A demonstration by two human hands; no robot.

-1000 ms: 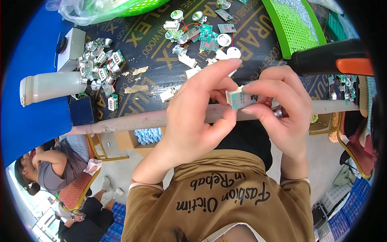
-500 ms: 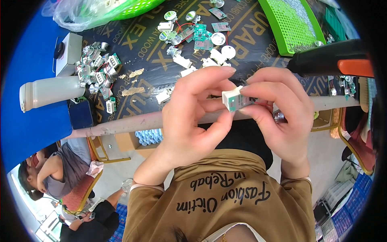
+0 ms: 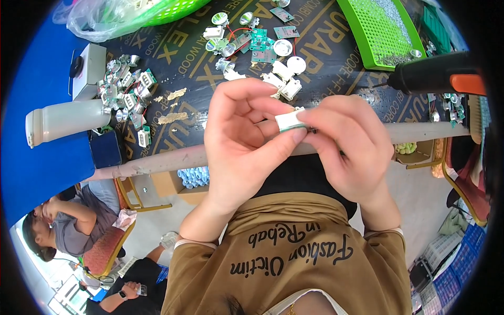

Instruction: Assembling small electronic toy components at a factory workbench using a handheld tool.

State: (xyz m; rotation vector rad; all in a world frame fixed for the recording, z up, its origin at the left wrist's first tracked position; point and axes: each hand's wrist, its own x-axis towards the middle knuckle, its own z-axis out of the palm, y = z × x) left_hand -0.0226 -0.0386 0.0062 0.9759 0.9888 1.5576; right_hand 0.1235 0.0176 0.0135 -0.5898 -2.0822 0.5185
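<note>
Pinching the small white-and-green part (image 3: 291,121) between them over the near edge of the worktop (image 3: 195,63), the left grip (image 3: 239,137) and right grip (image 3: 350,143) close on its opposite ends, probably to keep it from twisting.

Pale floor (image 3: 155,223), dark printed table (image 3: 178,68) with pale front edge; red-seated chair (image 3: 98,251) lower left, bright glare behind.
</note>
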